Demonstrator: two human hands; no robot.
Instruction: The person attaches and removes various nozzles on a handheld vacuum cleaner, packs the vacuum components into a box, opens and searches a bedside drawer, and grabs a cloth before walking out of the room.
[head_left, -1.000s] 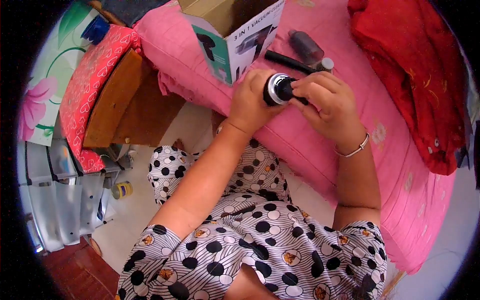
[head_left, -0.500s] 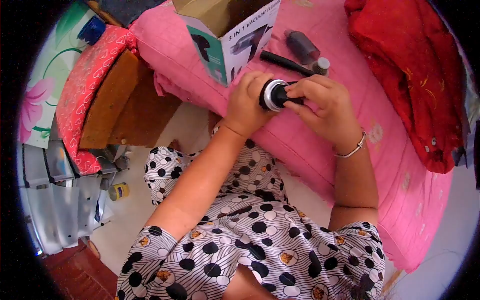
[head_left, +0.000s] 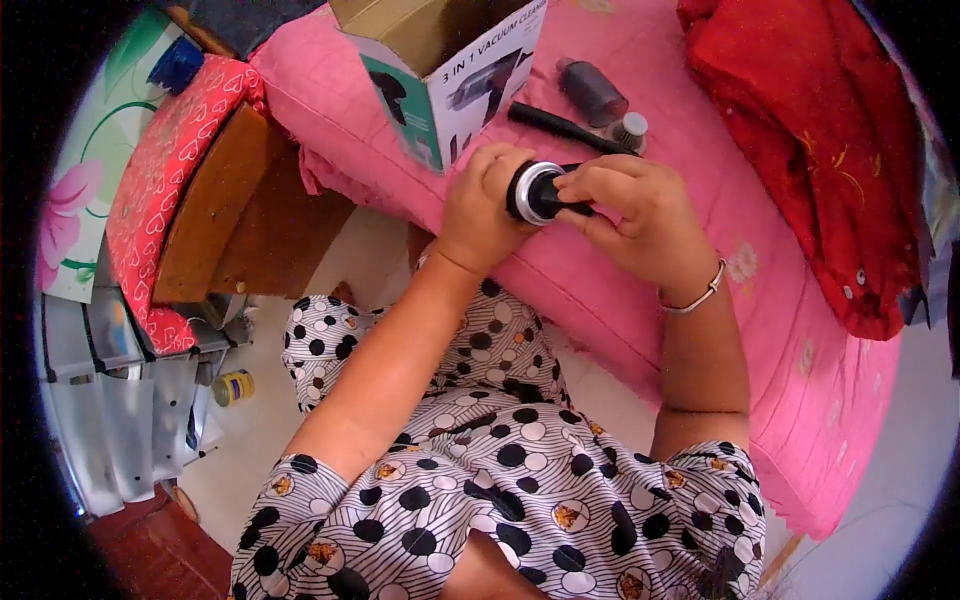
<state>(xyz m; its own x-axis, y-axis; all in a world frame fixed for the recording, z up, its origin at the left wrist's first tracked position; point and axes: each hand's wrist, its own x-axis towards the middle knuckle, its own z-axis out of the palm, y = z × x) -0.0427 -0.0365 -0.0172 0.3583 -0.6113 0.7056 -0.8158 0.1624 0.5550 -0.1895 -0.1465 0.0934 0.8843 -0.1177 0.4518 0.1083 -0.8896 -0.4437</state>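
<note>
My left hand (head_left: 483,212) is wrapped round a black handheld vacuum cleaner with a silver ring (head_left: 527,193) at its end. Most of its body is hidden behind my palm. At that ringed end, the fingers of my right hand (head_left: 645,215) pinch a black nozzle (head_left: 548,196), which sits against the middle of the ring. Whether it is locked in place I cannot tell. Just beyond my hands lie a black tube (head_left: 560,126), a dark see-through cup (head_left: 592,92) and a small grey-topped cylinder (head_left: 630,131).
An open carton printed "3 IN 1 VACUUM CLEANER" (head_left: 490,85) stands on the pink bedding (head_left: 790,330). Red cloth (head_left: 800,150) lies at the right. A wooden chair (head_left: 230,210) with red fabric is at the left, and a yellow-labelled tin (head_left: 234,387) stands on the floor.
The whole view has shifted slightly, so most things appear a little further left. Both hands keep their hold, and the right fingers have shifted only slightly on the nozzle.
</note>
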